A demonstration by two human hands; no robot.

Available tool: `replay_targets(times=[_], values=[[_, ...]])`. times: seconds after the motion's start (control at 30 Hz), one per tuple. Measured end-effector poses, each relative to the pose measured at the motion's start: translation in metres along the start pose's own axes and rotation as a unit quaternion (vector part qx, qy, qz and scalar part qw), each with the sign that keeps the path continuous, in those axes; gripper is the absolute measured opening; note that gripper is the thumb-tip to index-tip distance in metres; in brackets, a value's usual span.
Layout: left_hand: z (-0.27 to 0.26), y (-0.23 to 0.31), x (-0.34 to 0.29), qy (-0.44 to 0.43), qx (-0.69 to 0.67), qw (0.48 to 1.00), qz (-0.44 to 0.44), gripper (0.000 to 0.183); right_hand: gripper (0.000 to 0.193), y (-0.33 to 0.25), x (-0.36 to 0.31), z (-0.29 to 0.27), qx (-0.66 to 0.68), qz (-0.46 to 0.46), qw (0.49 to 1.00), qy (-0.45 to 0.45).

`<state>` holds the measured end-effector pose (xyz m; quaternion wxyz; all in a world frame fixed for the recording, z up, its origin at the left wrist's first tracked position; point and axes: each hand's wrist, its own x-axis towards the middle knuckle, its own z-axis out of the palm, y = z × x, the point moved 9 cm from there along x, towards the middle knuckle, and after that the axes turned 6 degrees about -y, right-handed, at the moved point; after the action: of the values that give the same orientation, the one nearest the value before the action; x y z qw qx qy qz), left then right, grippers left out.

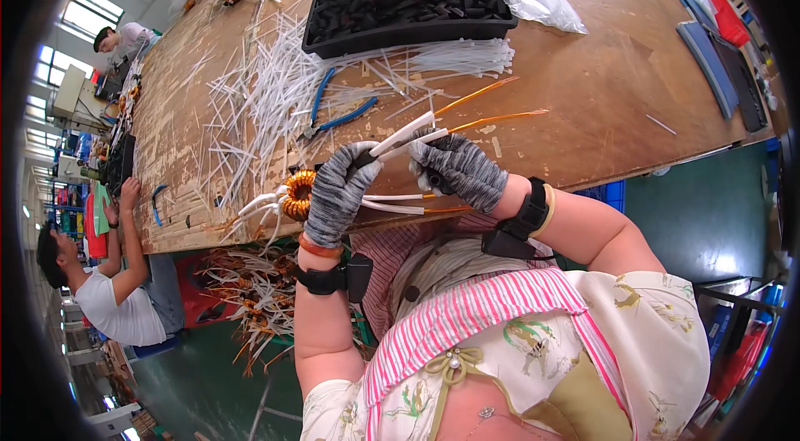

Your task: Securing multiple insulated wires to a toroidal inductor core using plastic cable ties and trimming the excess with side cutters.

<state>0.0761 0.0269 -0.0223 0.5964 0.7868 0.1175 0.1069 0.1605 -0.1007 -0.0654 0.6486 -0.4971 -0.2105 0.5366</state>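
- My left hand [337, 191], in a grey knit glove, is closed around a copper-wound coil [297, 194] at the near edge of the wooden table [600, 91].
- My right hand [457, 168], gloved too, pinches a white sleeve [402, 137] on one of the coil's copper leads [498, 119], just right of my left hand.
- Blue-handled pliers [333, 112] lie among loose white sleeves [250, 99] farther off.
- A black tray [408, 29] sits at the far side.

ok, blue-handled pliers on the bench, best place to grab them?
Grip the blue-handled pliers by the two blue handles, from above at the far end: they lie flat and splayed on the wooden bench, while the jaw end is half buried in white sleeving tubes.
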Motion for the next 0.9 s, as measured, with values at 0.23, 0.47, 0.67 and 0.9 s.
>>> replay_targets(times=[0.23,0.47,0.67,0.9], values=[[-0.005,-0.007,0.003,-0.003,-0.008,1.000,-0.021,0.022,0.027,-0.011,0.001,-0.012,0.024,-0.056,0.998,0.026],[-0.007,-0.005,0.001,0.015,-0.056,0.998,-0.037,0.023,0.028,-0.028,-0.003,-0.014,0.127,-0.115,0.985,0.025],[-0.007,-0.002,0.000,0.030,-0.060,0.997,-0.026,0.023,0.031,-0.034,-0.013,-0.033,0.088,-0.102,0.990,0.047],[-0.013,-0.003,-0.002,0.050,-0.049,0.997,-0.028,0.020,0.025,-0.023,-0.032,-0.063,0.388,-0.007,0.921,-0.016]])
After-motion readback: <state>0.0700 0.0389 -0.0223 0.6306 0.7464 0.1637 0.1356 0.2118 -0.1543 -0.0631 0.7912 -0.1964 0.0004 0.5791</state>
